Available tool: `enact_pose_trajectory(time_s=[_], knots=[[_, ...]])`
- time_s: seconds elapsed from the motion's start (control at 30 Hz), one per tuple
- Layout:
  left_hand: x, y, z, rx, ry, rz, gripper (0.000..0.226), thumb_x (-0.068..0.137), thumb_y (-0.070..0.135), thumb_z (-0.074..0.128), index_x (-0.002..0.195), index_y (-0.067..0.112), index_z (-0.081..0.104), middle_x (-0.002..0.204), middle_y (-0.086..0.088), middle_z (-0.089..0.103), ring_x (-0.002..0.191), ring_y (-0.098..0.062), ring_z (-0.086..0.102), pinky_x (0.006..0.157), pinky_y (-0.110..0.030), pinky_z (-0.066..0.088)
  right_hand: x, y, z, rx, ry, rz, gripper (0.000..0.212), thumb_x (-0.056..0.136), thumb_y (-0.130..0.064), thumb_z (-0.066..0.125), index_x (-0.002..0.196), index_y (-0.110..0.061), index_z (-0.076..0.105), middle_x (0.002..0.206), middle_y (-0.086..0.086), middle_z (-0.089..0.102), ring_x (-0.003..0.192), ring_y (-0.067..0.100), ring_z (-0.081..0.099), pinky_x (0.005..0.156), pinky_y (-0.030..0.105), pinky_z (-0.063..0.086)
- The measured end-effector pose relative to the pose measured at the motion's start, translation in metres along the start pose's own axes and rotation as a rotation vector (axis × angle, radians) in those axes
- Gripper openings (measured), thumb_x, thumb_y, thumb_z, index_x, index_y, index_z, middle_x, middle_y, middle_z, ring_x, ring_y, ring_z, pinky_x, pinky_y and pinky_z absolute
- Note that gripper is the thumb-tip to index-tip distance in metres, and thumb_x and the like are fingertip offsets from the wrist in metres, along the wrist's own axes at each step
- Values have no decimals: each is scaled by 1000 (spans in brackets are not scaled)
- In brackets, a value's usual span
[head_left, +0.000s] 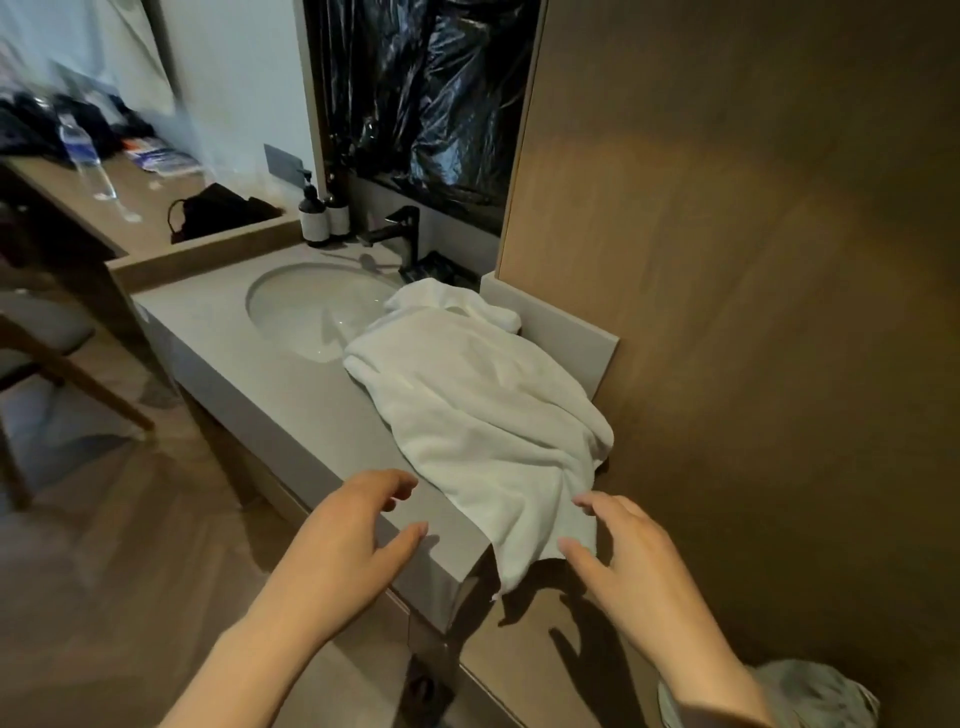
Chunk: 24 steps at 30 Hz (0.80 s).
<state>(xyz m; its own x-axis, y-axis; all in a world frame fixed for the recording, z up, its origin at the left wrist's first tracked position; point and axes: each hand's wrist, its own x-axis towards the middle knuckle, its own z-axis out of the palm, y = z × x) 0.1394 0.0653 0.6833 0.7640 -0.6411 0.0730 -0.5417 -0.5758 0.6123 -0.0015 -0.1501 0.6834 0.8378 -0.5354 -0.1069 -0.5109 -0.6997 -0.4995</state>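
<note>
A rumpled white towel (483, 410) lies along the grey vanity counter (291, 395), from the sink's right rim to the counter's near corner, where one end hangs over the edge. My left hand (348, 540) hovers over the counter's front edge just left of the towel, fingers spread and loosely bent, holding nothing. My right hand (628, 561) is beside the hanging end with relaxed fingers, thumb and fingertips at the cloth's edge without gripping it.
An oval sink (311, 312) with a black faucet (402, 234) sits further along the counter. Two dark pump bottles (322, 215) stand behind it. A wooden wall panel (753, 260) bounds the right. To the left are a desk with a water bottle (85, 150) and a chair (47, 358).
</note>
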Motion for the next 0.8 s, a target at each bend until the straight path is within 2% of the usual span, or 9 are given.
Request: enact_pose_trajectory(time_s=[0.13,0.2,0.27,0.4,0.47,0.57,0.7,0.8], knots=[[55,-10,-5,7,-39,-6,41,89,40,60,129,32,51,119,18,55,102,3,53,87,-11,43,57,-4,0,37,-21,20,47,94,-39,58,139,-35,43,139,-14,46,116,1,46,100,21,39],[81,-16,-5,13,-50,-3,40,90,40,60,128,32,52,119,18,55,101,4,53,85,-9,41,83,-6,1,43,-28,2,44,94,-39,58,136,-36,45,136,-14,46,104,-4,40,93,15,35],[104,-21,-5,4,-65,-5,38,90,40,59,127,32,52,120,18,54,101,3,54,86,-10,42,108,-10,4,18,-29,-16,42,94,-38,59,134,-36,47,133,-14,48,101,-5,38,88,11,31],[140,-36,-5,1,-104,5,37,89,40,59,125,33,53,115,21,54,98,3,54,83,-9,42,144,-19,9,39,16,-16,41,90,-31,66,130,-30,55,130,-11,55,104,-2,44,90,10,33],[158,-46,-6,1,-114,15,37,88,41,59,124,35,53,113,24,52,95,5,53,79,-7,41,158,-22,12,33,-3,-9,43,90,-35,66,132,-30,54,132,-12,54,112,2,50,92,13,37],[189,-61,-5,9,-143,53,36,88,42,60,123,35,53,111,24,50,93,6,52,74,-3,38,176,-25,18,18,-22,53,45,92,-38,61,135,-32,50,136,-14,51,122,5,47,92,14,34],[236,-78,-3,3,-217,157,35,88,39,63,122,34,55,112,21,53,94,5,53,81,-5,40,194,-32,26,15,7,173,46,93,-38,59,137,-30,49,141,-10,50,129,9,45,104,23,37],[274,-90,-8,15,-288,252,34,87,42,64,120,37,56,108,25,52,91,7,53,80,-5,42,201,-46,36,42,76,277,43,91,-35,63,133,-30,53,136,-11,54,127,10,47,104,25,37]])
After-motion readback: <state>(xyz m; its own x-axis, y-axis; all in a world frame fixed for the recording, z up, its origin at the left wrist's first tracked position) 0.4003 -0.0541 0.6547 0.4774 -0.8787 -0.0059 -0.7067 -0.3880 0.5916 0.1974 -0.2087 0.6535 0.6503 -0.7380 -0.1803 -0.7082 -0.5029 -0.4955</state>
